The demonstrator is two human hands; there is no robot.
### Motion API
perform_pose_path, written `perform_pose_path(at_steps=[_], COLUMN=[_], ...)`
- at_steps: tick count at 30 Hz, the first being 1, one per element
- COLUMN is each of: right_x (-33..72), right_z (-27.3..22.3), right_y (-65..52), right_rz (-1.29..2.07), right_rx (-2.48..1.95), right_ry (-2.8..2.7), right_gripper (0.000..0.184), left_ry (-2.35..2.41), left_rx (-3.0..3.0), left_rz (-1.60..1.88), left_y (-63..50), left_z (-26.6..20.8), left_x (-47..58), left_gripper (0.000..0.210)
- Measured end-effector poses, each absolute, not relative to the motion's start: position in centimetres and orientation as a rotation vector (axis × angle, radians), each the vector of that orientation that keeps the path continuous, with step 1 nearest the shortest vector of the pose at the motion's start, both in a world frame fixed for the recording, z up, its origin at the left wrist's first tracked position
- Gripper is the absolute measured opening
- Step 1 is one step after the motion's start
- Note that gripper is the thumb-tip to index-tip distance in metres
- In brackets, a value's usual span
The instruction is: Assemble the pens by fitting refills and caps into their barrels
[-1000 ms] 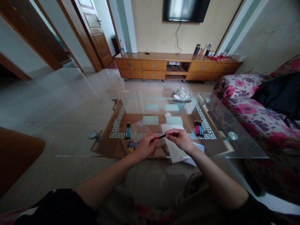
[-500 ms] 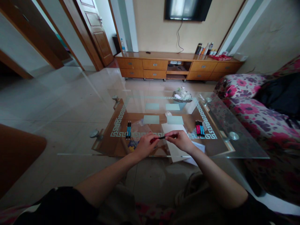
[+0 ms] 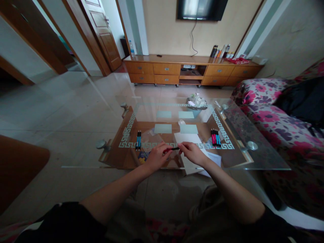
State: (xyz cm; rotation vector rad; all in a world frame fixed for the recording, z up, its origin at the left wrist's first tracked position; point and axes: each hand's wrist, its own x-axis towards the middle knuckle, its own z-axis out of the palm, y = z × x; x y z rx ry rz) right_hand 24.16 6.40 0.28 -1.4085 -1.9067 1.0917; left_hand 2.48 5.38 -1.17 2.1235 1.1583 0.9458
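Over the near part of the glass table (image 3: pixel 268 163), my left hand (image 3: pixel 159 154) is closed around the reddish barrel of a pen (image 3: pixel 175 148), whose black end sticks out to the right. The fingertips of my right hand (image 3: pixel 191 152) pinch together at that black end; its tip is hidden by them. To the left lie two blue pens (image 3: pixel 138 140) with black ends, side by side. On the right is a row of several pink and blue pens (image 3: pixel 215 138).
Beneath the glass are a white box (image 3: pixel 188 163), papers (image 3: pixel 214 158) and a clear plastic bag (image 3: pixel 152 138). A basket of crumpled plastic (image 3: pixel 196 104) stands at the far side. Beyond is a long wooden cabinet (image 3: pixel 167 69); a flowered sofa (image 3: pixel 268 118) is at the right.
My right fingers have shifted slightly at the pen's black end and curled in a little more. The pen stays between both hands, and the pens on the table have not moved.
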Motion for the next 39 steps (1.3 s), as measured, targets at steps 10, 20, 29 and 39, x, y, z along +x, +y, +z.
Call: perform_pose_path(at_steps=[10, 20, 29, 39], right_x=[24.2, 24.2, 24.3, 24.3], right_z=[0.6, 1.0, 1.3, 1.5], right_y=[6.3, 6.1, 6.2, 5.9], right_rz=[1.048, 0.946, 0.900, 0.852], right_rx=[-1.390, -1.353, -1.324, -1.304], right_ry=[-2.020, -2.089, -2.136, -2.207], right_gripper=[0.054, 0.046, 0.046, 0.045], left_ry=[1.110, 1.096, 1.106, 1.117], left_rx=[2.178, 2.181, 2.167, 2.210], left_rz=[0.943, 0.925, 0.933, 0.909], left_y=[5.3, 5.4, 5.3, 5.0], left_z=[-1.3, -1.1, -1.1, -0.7], left_x=[2.4, 2.3, 2.4, 2.6], left_gripper=[0.017, 0.017, 0.017, 0.013])
